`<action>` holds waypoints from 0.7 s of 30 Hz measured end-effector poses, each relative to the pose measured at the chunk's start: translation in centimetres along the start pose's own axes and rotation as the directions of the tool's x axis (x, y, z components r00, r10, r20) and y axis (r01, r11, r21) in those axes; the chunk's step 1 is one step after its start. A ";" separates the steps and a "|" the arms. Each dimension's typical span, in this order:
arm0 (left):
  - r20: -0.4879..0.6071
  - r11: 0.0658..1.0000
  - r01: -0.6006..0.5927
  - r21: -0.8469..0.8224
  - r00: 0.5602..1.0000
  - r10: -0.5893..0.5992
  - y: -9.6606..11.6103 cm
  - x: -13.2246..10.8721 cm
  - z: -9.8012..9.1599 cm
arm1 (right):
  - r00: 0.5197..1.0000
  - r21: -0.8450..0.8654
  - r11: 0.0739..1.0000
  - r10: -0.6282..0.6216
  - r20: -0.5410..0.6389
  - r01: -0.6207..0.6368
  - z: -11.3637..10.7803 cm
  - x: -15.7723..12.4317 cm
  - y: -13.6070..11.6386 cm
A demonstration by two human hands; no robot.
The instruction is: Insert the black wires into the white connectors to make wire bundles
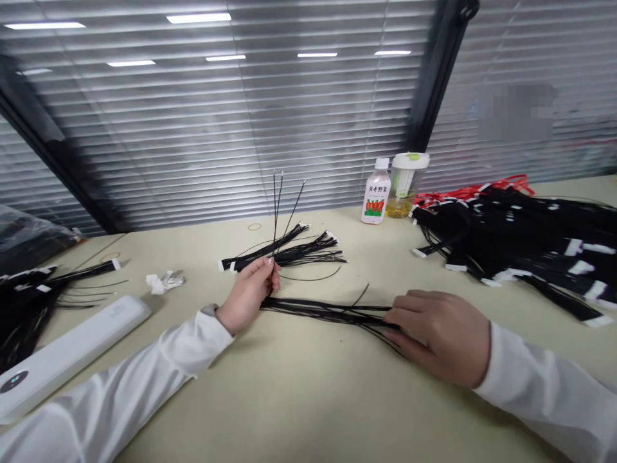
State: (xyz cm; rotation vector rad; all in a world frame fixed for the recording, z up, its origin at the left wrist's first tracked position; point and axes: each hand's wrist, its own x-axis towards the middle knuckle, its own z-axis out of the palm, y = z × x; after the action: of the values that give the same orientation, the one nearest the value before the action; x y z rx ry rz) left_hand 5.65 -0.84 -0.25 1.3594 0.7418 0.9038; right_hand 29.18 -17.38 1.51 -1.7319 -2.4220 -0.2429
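Observation:
Pinched in my left hand [251,290] are a few thin black wires [276,215], which stick up with small shiny tips. A bundle of black wires [318,308] lies across the table from just under that hand to my right hand [436,331]. The fingers of my right hand close around the bundle's right end, and some loose strands fan out beside them. Whether my left hand also grips the bundle's left end, I cannot tell. Just behind my left hand lie more black wire bundles [303,251] with white end pieces.
A large pile of black cables [520,231] covers the right side, near red straps [453,193]. A bottle [376,193] and a lidded cup [407,183] stand at the back. At left are a long white device [77,350], crumpled white scrap [164,283] and more cables [29,302].

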 end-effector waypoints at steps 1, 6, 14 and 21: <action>0.000 1.000 -0.006 -0.010 1.000 0.006 0.0 0.0 0.0 | 1.000 -0.036 0.999 -0.013 -0.009 0.012 0.2 0.0 0.1; -0.004 0.999 -0.046 -0.023 0.999 0.046 -0.1 0.1 0.1 | 0.954 -0.147 0.986 -0.118 -0.277 0.079 1.0 -0.1 0.4; 0.016 0.985 -0.081 0.151 0.997 0.079 -0.6 0.1 -0.2 | 0.923 -0.294 0.956 -0.125 -0.363 0.013 1.2 -0.1 -1.1; 0.239 0.705 -0.267 0.657 0.961 0.141 -0.1 -0.9 0.4 | 0.914 -0.333 0.942 -0.104 -0.392 -0.036 1.2 -0.1 -1.8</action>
State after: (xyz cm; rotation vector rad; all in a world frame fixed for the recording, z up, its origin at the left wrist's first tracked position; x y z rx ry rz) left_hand 5.63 -1.80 -0.38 2.1955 0.8394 0.6810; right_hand 27.48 -17.81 0.22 -1.5553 -2.1917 -0.9683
